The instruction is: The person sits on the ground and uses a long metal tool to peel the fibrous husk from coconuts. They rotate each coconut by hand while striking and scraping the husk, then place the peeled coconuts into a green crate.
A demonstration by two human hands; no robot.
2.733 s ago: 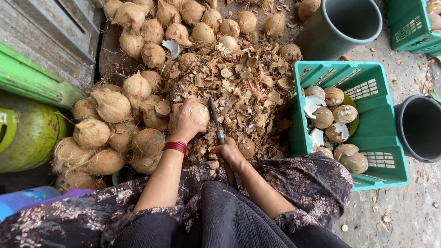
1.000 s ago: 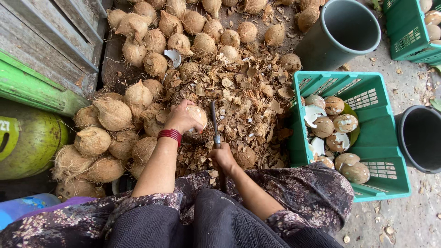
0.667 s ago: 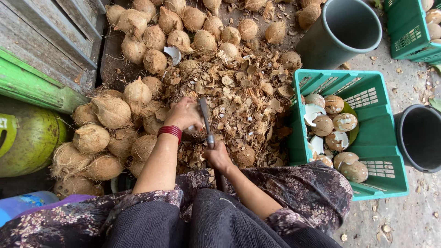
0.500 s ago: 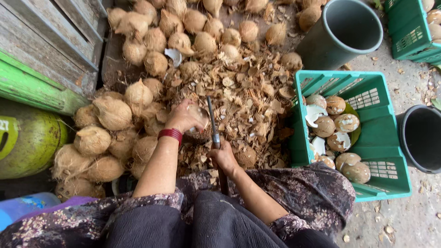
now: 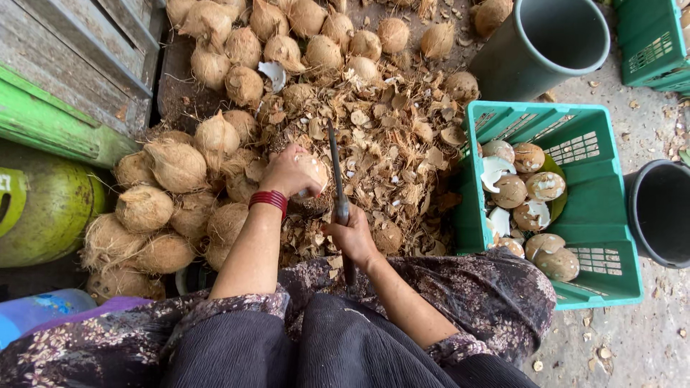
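My left hand (image 5: 287, 171), with red bangles on the wrist, is cupped over a partly peeled pale coconut (image 5: 314, 174) above a heap of brown shell chips (image 5: 388, 144). My right hand (image 5: 352, 233) grips the handle of a long dark knife (image 5: 335, 169). Its blade points away from me and stands just right of the coconut. Husked brown coconuts (image 5: 180, 165) lie piled to the left and beyond.
A green plastic crate (image 5: 611, 237) at right holds several peeled coconuts (image 5: 532, 190). A grey bucket (image 5: 546, 43) stands behind it, a black bucket (image 5: 661, 212) at far right. A green gas cylinder (image 5: 36, 208) and wooden boards (image 5: 79, 50) are at left.
The knife has been striking the coconut, its blade swinging slightly left and back. My left hand stays on the coconut, turning it a little. The view has barely shifted.
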